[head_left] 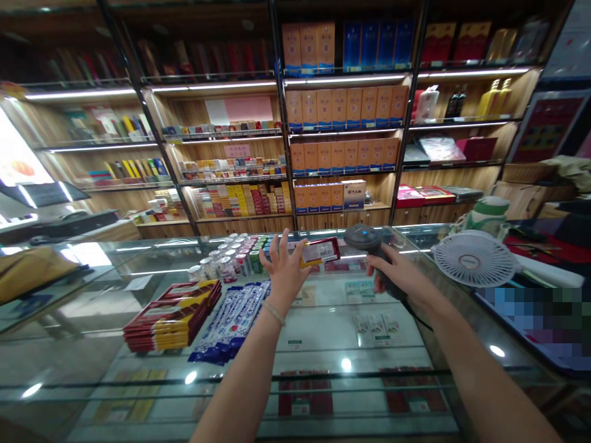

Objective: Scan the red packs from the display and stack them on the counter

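My left hand (282, 274), with a band on its wrist, pinches the left end of a red-and-yellow snack packet (319, 251) between thumb and index finger. Its other fingers are spread. A white label with a barcode shows on the packet. My right hand (401, 274) is wrapped round the handle of a dark barcode scanner (364, 237), whose head is just right of the packet. Stacks of similar red-and-yellow packets (173, 314) lie on the glass counter (323, 332), left of my left hand. Blue-and-white long packets (233, 323) lie between them and my left forearm.
Small jars and tins (231, 261) stand in rows behind the packets. A white fan (475, 258) and a green-and-white container (489, 212) are at the right, near a pixelated screen (540, 326). Shelves with orange boxes (344, 107) line the back wall.
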`<state>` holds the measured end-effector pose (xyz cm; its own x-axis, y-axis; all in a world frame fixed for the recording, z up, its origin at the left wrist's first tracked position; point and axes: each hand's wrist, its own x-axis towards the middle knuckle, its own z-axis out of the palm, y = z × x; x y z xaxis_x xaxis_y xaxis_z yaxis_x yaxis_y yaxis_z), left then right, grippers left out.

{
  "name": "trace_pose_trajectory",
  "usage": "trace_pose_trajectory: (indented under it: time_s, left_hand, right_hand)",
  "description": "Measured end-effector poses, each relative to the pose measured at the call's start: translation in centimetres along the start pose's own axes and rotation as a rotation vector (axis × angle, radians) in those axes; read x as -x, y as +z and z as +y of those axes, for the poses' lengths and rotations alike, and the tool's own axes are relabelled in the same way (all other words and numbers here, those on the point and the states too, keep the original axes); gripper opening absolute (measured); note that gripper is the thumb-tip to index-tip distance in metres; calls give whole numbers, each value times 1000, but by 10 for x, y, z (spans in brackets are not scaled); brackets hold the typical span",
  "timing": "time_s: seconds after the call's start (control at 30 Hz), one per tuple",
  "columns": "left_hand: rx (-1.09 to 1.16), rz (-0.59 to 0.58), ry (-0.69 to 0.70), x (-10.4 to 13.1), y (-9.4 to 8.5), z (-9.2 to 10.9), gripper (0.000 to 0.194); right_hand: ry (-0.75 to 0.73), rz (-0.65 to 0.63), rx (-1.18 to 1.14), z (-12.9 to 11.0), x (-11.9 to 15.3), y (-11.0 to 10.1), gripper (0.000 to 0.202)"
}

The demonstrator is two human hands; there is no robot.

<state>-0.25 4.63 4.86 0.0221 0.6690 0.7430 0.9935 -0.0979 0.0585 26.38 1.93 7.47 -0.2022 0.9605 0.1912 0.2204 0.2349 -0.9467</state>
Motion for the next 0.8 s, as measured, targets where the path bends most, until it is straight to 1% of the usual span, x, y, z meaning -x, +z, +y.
trace_pose_trajectory:
  time_s: [0.03, 0.07, 0.13, 0.2, 0.27, 0.33, 0.4, 0.5, 0.6, 0.7, 0.8]
  left_hand:
    - [-10, 7, -7, -1, 0, -1, 73]
    - [-17, 12, -15, -1, 0, -2, 73]
    - [-21, 19, -29, -3, 1, -4, 72]
    - [-23, 19, -33, -3, 2, -7, 72]
    - [-32, 17, -31, -4, 4, -10, 73]
    - [-41, 18, -33, -4, 6, -12, 72]
    - [-43, 16, -35, -4, 7, -13, 71]
    - [-39, 9, -26, -5, 7, -14, 73]
    - [-38, 14, -20, -5, 7, -14, 69]
    - [-41, 25, -22, -6, 7, -14, 65]
    - [-39, 23, -26, -5, 7, -13, 69]
  right_hand:
    - [16, -70, -67, -4, 5, 4, 41]
    - [28, -112, -102, -6, 9, 9, 40]
    - [29, -109, -74, -8, 13, 19, 36]
    - [32, -98, 27, -6, 14, 27, 33]
    - [50, -102, 153, -4, 14, 32, 36]
    - [63, -115, 250, -3, 14, 35, 41]
    - [60, -130, 296, -4, 14, 36, 43]
    - [60, -140, 333, -7, 15, 38, 35]
    - [59, -133, 361, -8, 16, 39, 28]
    - [51, -116, 356, -8, 15, 40, 27]
    - [39, -101, 345, -5, 13, 40, 29]
